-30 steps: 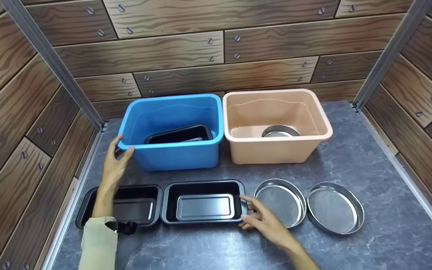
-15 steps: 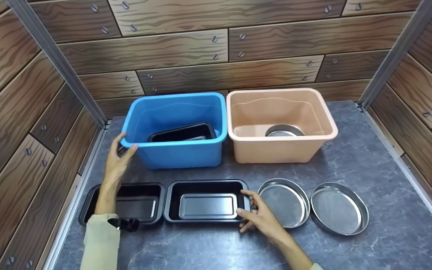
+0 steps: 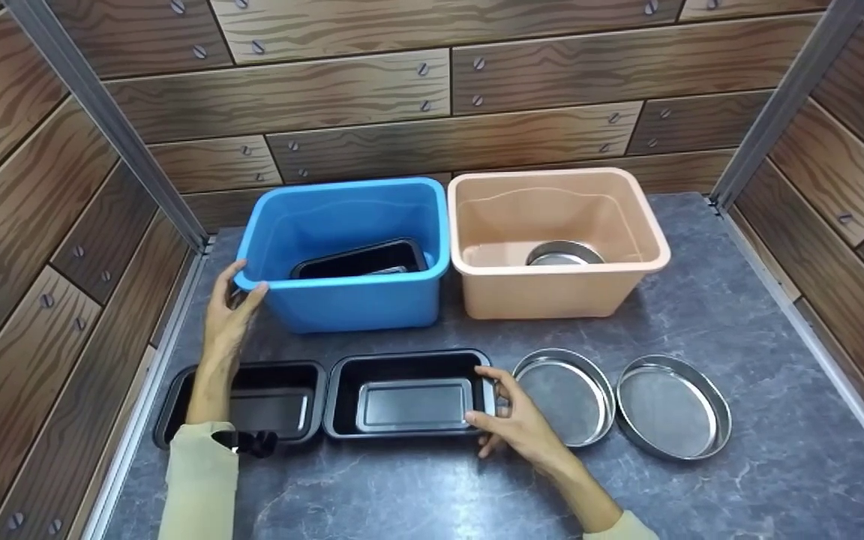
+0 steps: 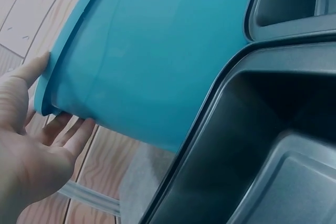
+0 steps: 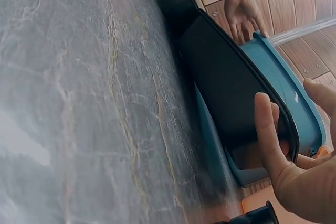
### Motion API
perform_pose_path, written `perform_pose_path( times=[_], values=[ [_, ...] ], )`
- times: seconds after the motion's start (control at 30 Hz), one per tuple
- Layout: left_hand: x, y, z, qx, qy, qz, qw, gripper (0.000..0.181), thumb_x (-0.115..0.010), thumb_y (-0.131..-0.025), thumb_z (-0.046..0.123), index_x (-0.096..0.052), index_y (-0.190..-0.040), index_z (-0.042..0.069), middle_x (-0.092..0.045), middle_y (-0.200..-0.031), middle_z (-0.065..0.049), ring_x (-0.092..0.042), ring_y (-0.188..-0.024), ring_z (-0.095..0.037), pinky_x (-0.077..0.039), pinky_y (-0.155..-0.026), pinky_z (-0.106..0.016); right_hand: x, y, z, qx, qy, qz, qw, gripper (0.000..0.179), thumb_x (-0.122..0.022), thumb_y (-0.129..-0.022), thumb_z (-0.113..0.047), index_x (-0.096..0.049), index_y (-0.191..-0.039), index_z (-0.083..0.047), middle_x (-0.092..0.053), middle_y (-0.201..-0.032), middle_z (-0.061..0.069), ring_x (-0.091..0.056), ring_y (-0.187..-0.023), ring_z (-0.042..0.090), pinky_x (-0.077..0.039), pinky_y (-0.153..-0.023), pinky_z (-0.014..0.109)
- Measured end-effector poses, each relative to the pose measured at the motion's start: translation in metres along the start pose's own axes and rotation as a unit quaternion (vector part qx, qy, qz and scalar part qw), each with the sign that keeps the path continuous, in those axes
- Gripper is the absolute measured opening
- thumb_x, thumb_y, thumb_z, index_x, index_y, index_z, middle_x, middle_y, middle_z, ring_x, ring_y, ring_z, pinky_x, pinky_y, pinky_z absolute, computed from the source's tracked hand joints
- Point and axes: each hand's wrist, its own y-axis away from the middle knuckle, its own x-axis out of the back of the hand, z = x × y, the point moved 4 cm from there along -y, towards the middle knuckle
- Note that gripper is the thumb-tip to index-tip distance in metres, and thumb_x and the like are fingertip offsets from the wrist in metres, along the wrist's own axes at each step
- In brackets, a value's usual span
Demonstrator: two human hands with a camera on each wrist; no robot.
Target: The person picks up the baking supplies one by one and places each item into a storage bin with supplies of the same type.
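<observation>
My left hand (image 3: 226, 315) holds the near left corner of a blue plastic bin (image 3: 349, 304), thumb at the front and fingers along the side. In the left wrist view its fingertips (image 4: 86, 124) lie just under the bin's rim. My right hand (image 3: 518, 424) grips the right end of a dark loaf pan (image 3: 413, 405), with the thumb over the inside and other fingers outside below the rim. The pan rests on the grey marbled table. A second loaf pan (image 3: 271, 412) stands to its left, partly hidden by my left forearm. Another loaf pan (image 3: 364, 259) lies tilted inside the blue bin.
Right of the blue bin stands a peach bin (image 3: 544, 296) with a round cake tin (image 3: 563, 251) inside. Two round tins, one nearer my right hand (image 3: 563, 397) and one farther right (image 3: 676, 405), sit on the table. Wood-patterned walls (image 3: 357, 90) close the back and both sides.
My right thumb and forefinger have moved left, from the loaf pan's right edge to over its end rim. My left hand stays at the blue bin's corner. The head view has shifted slightly.
</observation>
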Motion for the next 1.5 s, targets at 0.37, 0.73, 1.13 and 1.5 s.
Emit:
perform_pose_path(
  times=[0.37,0.73,1.13,1.5],
  values=[
    [-0.004,0.002,0.008,0.012,0.014,0.018,0.9997,0.067,-0.072,-0.098,0.015,-0.040,-0.156,0.009,-0.042,-0.156,-0.020,-0.044,-0.141,-0.028,-0.043,-0.109,-0.029,0.003,-0.004,-0.003,0.010,0.000,0.010,0.9999,0.074,-0.080,-0.091,-0.008,-0.039,-0.152,-0.002,-0.056,-0.114,0.031,-0.065,-0.057,0.024,-0.060,-0.056,0.053],
    [-0.002,-0.004,0.001,-0.010,0.000,0.017,0.9998,0.065,-0.072,-0.099,0.014,-0.041,-0.156,0.010,-0.044,-0.154,-0.020,-0.045,-0.139,-0.027,-0.044,-0.099,-0.020,0.005,-0.008,-0.003,0.039,-0.029,0.031,0.9983,0.064,-0.077,-0.090,0.004,-0.046,-0.146,0.001,-0.059,-0.104,0.021,-0.063,-0.052,0.020,-0.059,-0.048,0.038],
    [-0.004,-0.004,0.001,-0.020,-0.013,0.026,0.9994,0.059,-0.071,-0.100,0.013,-0.045,-0.152,0.008,-0.048,-0.149,-0.022,-0.048,-0.135,-0.026,-0.044,-0.100,-0.019,0.004,-0.004,-0.005,0.061,-0.031,0.036,0.9970,0.057,-0.070,-0.094,0.007,-0.046,-0.146,0.001,-0.049,-0.096,0.017,-0.061,-0.053,0.019,-0.057,-0.044,0.040],
    [-0.002,-0.007,0.000,-0.016,-0.015,0.019,0.9996,0.063,-0.072,-0.099,0.016,-0.043,-0.155,0.010,-0.049,-0.145,-0.020,-0.051,-0.124,-0.020,-0.047,-0.094,-0.019,0.004,-0.001,-0.023,0.090,-0.035,0.009,0.9953,0.055,-0.064,-0.097,0.009,-0.044,-0.147,0.000,-0.055,-0.099,0.018,-0.063,-0.056,0.018,-0.057,-0.044,0.042]
  ],
)
